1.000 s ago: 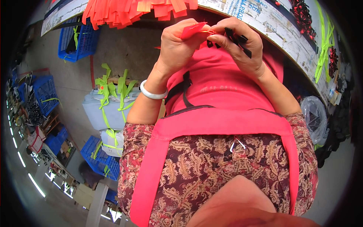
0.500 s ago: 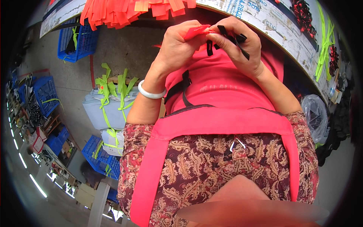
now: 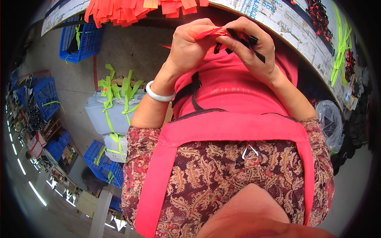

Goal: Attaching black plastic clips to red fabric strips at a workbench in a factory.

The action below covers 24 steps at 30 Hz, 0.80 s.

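My left hand (image 3: pixel 189 47) is closed on a red-orange fabric strip (image 3: pixel 209 34), which lies between its thumb and fingers. Close against it, my right hand (image 3: pixel 258 48) pinches several short black straps (image 3: pixel 250 44), whose ends stick out past the fingers. The strip and the straps meet at the fingertips, and the fingers hide how they join. Both hands are raised in front of the pink apron (image 3: pixel 230 91), just short of the table edge. A white bangle (image 3: pixel 159 93) circles my left wrist.
Orange-red strips (image 3: pixel 119 12) hang over the edge of the worktable (image 3: pixel 278 23). On its right lie black-and-red pieces (image 3: pixel 317 20) and yellow-green strips (image 3: pixel 340 47). Blue crates (image 3: pixel 81 41) and a tied grey-blue fabric stack (image 3: pixel 97 115) stand at the left; a clear plastic bag (image 3: pixel 330 123) is at the right.
The red-orange strip has tilted flatter between my hands, and the black straps' lower ends have shifted slightly. Both hands keep their hold in nearly the same place.
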### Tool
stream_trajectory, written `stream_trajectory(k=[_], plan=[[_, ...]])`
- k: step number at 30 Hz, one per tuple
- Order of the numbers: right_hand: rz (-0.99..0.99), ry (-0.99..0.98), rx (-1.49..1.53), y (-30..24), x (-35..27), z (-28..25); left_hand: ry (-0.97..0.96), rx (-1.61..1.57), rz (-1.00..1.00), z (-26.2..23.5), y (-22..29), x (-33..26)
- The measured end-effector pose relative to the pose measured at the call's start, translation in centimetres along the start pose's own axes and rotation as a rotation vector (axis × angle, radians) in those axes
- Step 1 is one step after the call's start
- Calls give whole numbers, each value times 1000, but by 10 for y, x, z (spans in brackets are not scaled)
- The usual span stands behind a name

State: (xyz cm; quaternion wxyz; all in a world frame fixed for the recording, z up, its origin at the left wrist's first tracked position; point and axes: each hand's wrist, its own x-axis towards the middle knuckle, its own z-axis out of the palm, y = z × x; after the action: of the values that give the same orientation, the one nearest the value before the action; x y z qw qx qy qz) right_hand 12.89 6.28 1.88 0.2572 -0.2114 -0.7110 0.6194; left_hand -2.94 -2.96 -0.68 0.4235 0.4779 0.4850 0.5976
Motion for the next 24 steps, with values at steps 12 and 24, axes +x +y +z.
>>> stream_trajectory(k=[12, 24], plan=[[-33, 26, 67, -9, 0, 4, -39, -119, -114, 0, 5, -3], [-131, -13, -8, -5, 1, 4, 73, -68, -34, 3, 3, -5]])
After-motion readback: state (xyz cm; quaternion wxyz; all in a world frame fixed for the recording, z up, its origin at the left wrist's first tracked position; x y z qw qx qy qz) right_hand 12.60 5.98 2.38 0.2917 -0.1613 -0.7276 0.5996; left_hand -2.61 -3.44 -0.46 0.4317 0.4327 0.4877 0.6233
